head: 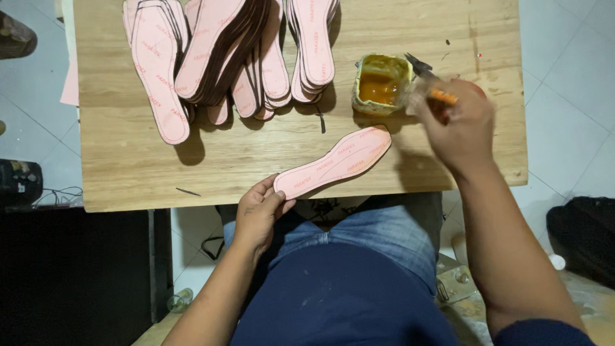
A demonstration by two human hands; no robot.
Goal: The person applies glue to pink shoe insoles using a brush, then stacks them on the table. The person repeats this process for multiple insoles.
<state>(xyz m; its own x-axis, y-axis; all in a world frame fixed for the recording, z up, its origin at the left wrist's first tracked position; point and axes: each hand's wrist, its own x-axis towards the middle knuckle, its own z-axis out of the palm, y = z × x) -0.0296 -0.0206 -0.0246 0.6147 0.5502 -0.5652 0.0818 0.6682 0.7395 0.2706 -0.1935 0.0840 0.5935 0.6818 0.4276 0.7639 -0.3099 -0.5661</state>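
Note:
A pink shoe insole lies flat near the front edge of the wooden table. My left hand grips its heel end at the table's edge. My right hand holds a small brush with an orange handle; its dark bristle end points toward a small tub of amber glue. The hand is blurred. The tub stands just beyond the insole's toe end.
Several stacks of pink insoles fan out across the far half of the table. My legs in blue jeans are under the front edge. A dark bag sits on the tiled floor at right, dark equipment at left.

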